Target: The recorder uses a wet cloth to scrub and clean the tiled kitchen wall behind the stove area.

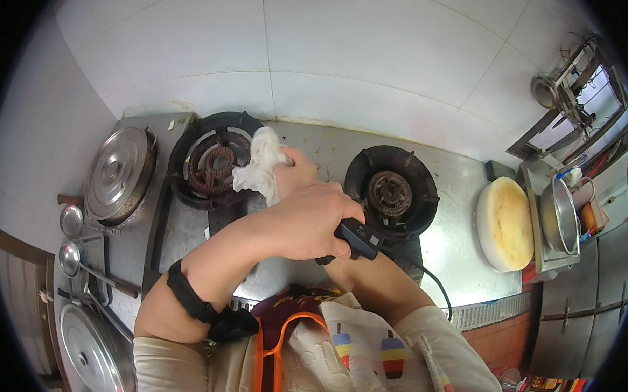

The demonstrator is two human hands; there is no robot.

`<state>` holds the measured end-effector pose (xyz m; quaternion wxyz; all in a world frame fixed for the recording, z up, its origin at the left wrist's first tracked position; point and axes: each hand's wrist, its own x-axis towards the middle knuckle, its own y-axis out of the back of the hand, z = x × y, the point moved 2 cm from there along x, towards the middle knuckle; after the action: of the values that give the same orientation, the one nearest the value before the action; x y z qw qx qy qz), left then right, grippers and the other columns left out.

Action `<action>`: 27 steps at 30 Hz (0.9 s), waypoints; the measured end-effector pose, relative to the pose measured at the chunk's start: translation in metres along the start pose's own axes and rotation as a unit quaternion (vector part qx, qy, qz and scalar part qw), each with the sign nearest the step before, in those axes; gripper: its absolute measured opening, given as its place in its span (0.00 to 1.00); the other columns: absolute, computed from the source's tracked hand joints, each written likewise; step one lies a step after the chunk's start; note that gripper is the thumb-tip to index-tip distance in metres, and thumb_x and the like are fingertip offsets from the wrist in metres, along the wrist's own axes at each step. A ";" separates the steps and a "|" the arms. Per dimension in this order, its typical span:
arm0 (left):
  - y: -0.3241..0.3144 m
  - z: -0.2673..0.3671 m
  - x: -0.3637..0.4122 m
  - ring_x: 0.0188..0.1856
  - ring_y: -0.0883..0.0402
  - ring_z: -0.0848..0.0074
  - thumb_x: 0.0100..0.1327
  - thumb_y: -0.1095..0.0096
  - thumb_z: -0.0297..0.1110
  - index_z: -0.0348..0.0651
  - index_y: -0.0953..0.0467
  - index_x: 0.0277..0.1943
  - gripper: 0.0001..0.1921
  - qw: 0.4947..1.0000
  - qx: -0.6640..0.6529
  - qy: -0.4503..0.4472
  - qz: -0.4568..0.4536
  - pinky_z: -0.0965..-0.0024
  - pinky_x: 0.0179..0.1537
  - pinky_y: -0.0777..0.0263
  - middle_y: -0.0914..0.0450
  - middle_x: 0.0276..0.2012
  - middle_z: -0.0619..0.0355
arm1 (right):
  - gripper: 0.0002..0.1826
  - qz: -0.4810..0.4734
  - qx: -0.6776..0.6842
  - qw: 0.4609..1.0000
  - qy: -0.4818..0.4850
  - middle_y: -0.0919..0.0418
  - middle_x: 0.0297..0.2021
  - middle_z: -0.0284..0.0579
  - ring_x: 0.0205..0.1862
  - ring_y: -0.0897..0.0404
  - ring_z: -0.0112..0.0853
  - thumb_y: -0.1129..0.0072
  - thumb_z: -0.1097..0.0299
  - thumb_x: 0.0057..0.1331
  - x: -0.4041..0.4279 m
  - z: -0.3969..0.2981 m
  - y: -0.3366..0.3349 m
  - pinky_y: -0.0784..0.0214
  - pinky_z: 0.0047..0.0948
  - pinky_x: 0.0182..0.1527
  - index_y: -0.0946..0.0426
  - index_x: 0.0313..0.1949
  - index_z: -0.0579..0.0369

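Observation:
My right hand [298,169] grips a crumpled white cloth [264,159] beside the right rim of the left gas burner [219,163]. My left arm crosses over the right one. With its fingers closed, my left hand [317,219] holds a small black device [360,239] at my right forearm; a black cable runs down near it. Whether the device is strapped to the forearm is hidden by the hand. The right gas burner [391,192], with a black ring and a rusty centre, sits to the right of both hands.
At left are a lidded metal pot [118,173], a ladle [71,259], a skimmer [72,220] and another metal lid [92,353]. A round cutting board [506,224] and a metal bowl [559,214] stand at right. Yellowish scraps dot the steel stovetop [324,135] below the white wall.

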<state>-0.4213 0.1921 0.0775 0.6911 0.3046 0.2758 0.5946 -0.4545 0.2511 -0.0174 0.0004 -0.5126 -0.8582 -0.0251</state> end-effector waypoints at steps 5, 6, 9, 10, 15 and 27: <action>0.005 0.005 0.000 0.43 0.29 0.61 0.40 0.31 0.27 0.42 0.23 0.40 0.19 0.997 0.057 -0.056 0.011 0.64 0.46 0.36 0.24 0.34 0.55 | 0.15 0.048 0.348 0.906 -0.236 0.23 0.33 0.47 0.34 0.23 0.33 0.51 0.82 0.51 0.023 0.017 0.008 0.32 0.29 0.39 0.25 0.40 0.61; 0.005 -0.002 -0.005 0.43 0.29 0.62 0.40 0.31 0.27 0.43 0.23 0.40 0.19 0.995 0.063 -0.076 0.032 0.65 0.47 0.37 0.25 0.34 0.55 | 0.16 -0.007 0.173 0.973 -0.150 0.23 0.36 0.48 0.38 0.24 0.34 0.51 0.79 0.53 0.016 0.017 0.012 0.33 0.29 0.42 0.28 0.44 0.61; 0.006 -0.004 -0.008 0.44 0.30 0.64 0.40 0.31 0.25 0.44 0.23 0.39 0.19 0.990 0.075 -0.106 0.050 0.65 0.48 0.38 0.24 0.34 0.57 | 0.19 -0.086 -0.056 0.992 -0.069 0.25 0.41 0.49 0.44 0.25 0.34 0.52 0.75 0.55 -0.004 -0.039 0.027 0.34 0.29 0.48 0.31 0.48 0.61; 0.007 0.000 -0.010 0.44 0.30 0.64 0.39 0.31 0.25 0.43 0.23 0.39 0.19 0.990 0.061 -0.115 0.052 0.64 0.49 0.39 0.24 0.34 0.57 | 0.19 -0.118 -0.102 0.984 -0.090 0.26 0.43 0.50 0.46 0.27 0.35 0.55 0.75 0.56 -0.010 -0.058 0.030 0.36 0.31 0.51 0.32 0.48 0.62; 0.007 0.014 -0.014 0.50 0.29 0.69 0.40 0.32 0.27 0.43 0.25 0.42 0.21 0.988 0.074 -0.125 0.058 0.54 0.61 0.49 0.23 0.39 0.61 | 0.19 -0.107 0.594 0.762 -0.235 0.28 0.44 0.51 0.49 0.29 0.38 0.58 0.72 0.56 0.037 -0.026 0.004 0.40 0.40 0.56 0.33 0.48 0.63; 0.034 0.005 -0.068 0.48 0.27 0.60 0.43 0.37 0.28 0.38 0.25 0.43 0.19 0.915 0.098 -0.149 0.362 0.59 0.53 0.38 0.22 0.40 0.52 | 0.21 -0.299 0.485 0.820 0.058 0.27 0.44 0.49 0.48 0.28 0.41 0.59 0.72 0.54 0.037 -0.093 0.018 0.37 0.42 0.55 0.33 0.48 0.63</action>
<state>-0.4492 0.1279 0.1079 0.4286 0.5348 0.0978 0.7216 -0.4584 0.2880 0.0775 0.2914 -0.1621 -0.8689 0.3659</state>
